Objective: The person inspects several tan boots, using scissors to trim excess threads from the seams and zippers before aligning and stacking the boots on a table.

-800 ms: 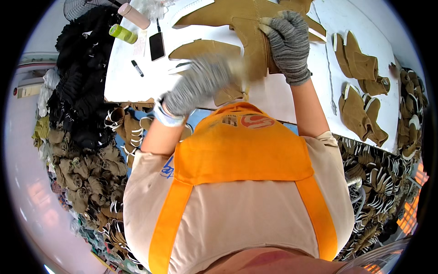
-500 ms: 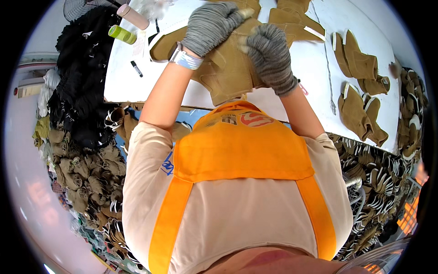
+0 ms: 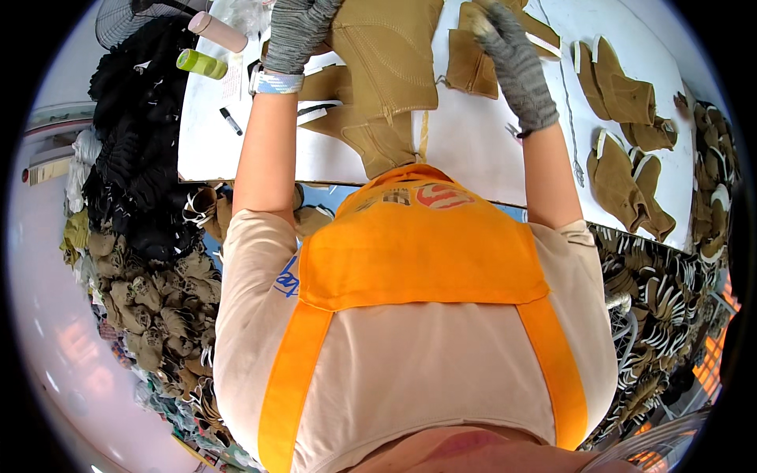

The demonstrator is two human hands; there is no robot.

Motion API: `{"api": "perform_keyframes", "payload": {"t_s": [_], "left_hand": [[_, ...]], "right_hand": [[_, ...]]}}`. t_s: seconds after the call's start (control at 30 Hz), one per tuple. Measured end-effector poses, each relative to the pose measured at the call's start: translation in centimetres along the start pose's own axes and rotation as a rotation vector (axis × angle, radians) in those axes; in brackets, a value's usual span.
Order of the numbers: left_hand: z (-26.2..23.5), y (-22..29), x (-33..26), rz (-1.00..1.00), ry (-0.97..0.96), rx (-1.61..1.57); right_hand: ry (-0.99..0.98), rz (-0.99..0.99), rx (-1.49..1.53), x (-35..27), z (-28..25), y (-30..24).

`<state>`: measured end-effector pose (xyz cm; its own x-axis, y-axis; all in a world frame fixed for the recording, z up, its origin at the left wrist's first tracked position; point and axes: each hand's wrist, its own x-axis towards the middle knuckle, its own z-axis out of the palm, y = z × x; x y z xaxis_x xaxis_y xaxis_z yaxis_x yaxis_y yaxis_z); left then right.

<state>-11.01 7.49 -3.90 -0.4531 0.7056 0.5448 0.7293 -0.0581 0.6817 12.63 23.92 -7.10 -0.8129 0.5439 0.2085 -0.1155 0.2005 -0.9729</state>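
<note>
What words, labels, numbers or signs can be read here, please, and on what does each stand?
Orange apron: red emblem and dark lettering, not copied here.
Beige shirt: blue lettering beside the apron's left edge, not copied.
Paper near the green bottle: print too small to read.

The left arm (image 3: pixel 265 158) and right arm (image 3: pixel 552 175) are extended forward, well apart. The gloved left hand (image 3: pixel 300 35) is partly cut off by the view's edge; the right hand (image 3: pixel 518 71) is angled leftward.

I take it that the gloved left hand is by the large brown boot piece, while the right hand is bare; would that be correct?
Not quite: the right hand is not bare; the head view shows it in a grey glove.
</note>
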Motion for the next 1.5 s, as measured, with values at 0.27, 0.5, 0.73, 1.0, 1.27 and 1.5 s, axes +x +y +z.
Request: {"api": "perform_keyframes", "payload": {"t_s": [0.27, 0.5, 0.73, 1.0, 1.27, 1.5], "left_hand": [[1.4, -1.2, -0.3, 0.006, -0.013, -0.048], [1.2, -2.7, 1.2, 0.350, 0.101, 0.285], [0.2, -10.9, -3.6, -0.353, -0.052, 0.306], [5.8, -14.3, -11.5, -0.263, -0.352, 0.568], [5.2, -13.4, -12.0, -0.196, -0.159, 0.689], [6.6, -18.3, -8.1, -0.114, -0.444, 0.734]], "right_hand": [[-0.297, 0.415, 0.250, 3.1, 3.3, -1.6], [-0.297, 0.250, 0.149, 9.8, 4.8, 4.8], [0.249, 0.084, 0.243, 15.4, 4.0, 15.7], [-0.174, 0.246, 0.127, 11.8, 9.3, 21.3], [-0.460, 0.501, -0.252, 8.2, 8.5, 20.0], [-0.170, 0.663, 0.020, 5.1, 7.8, 24.3]]}}
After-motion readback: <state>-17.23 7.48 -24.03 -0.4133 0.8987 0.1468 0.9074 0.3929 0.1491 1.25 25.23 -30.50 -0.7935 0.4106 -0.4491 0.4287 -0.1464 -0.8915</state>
